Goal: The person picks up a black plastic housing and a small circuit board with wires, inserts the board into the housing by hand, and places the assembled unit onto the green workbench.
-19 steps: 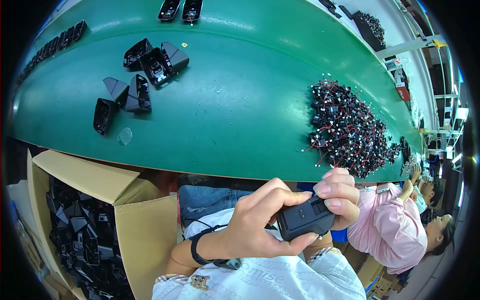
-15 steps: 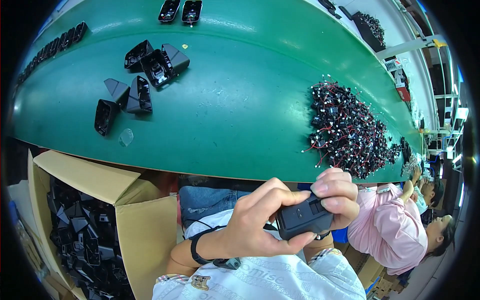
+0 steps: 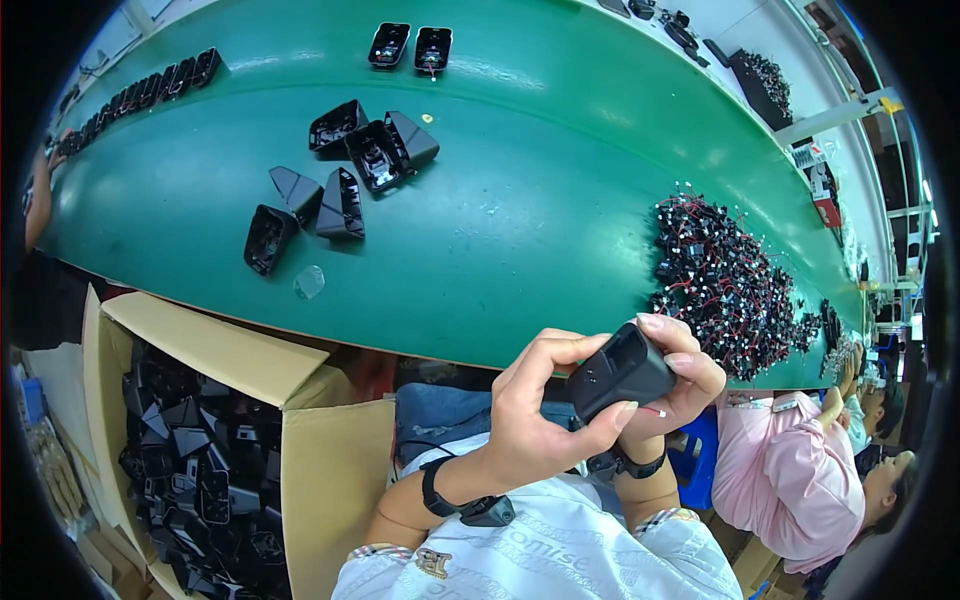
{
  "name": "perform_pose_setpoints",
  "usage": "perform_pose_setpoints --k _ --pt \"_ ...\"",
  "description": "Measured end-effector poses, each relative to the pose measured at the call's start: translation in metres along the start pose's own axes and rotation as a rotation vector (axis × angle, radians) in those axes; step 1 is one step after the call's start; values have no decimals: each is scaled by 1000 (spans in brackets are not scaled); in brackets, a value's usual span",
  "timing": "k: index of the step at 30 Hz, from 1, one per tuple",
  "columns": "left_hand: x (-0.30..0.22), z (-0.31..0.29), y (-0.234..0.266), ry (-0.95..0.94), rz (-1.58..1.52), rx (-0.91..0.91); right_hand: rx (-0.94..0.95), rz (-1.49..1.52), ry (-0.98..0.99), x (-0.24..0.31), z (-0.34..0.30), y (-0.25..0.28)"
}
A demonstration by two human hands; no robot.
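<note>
A black plastic housing [image 3: 632, 382] with a recessed opening on its upper side is held in front of my chest, just past the table's near edge. My left hand [image 3: 540, 405] grips its left side between fingers and thumb. On the other side, the fingers of my right hand [image 3: 690, 385] close round its far right edge. A small white connector [image 3: 657, 412] on a red wire pokes out between the housing and my right hand. The housing's underside is hidden.
Several empty black housings [image 3: 268, 240] lie on the green table [image 3: 470, 270]. A heap of small black wired parts [image 3: 725, 285] sits at right. An open carton [image 3: 340, 480] of housings stands at lower left. A person in pink [image 3: 790, 480] sits at right; another person's arm [image 3: 40, 200] shows far left.
The housing has been turned in my hands, so its recess now shows, and the red wire has come into sight. The whole view has shifted, and an arm appears at the left edge.
</note>
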State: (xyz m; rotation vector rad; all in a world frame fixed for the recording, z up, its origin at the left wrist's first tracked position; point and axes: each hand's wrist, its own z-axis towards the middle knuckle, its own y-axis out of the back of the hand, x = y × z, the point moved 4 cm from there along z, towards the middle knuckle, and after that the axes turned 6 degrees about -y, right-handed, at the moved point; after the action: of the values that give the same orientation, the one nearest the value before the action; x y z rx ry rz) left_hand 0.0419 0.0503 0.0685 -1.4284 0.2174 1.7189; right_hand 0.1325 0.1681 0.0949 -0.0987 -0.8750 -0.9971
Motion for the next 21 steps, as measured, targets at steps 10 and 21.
perform_pose_setpoints --k 10,21 --pt "26 9 3 393 -700 -66 77 28 -246 -7 12 -17" --pt "31 34 31 505 -907 -153 476 -490 -21 8 78 -51"
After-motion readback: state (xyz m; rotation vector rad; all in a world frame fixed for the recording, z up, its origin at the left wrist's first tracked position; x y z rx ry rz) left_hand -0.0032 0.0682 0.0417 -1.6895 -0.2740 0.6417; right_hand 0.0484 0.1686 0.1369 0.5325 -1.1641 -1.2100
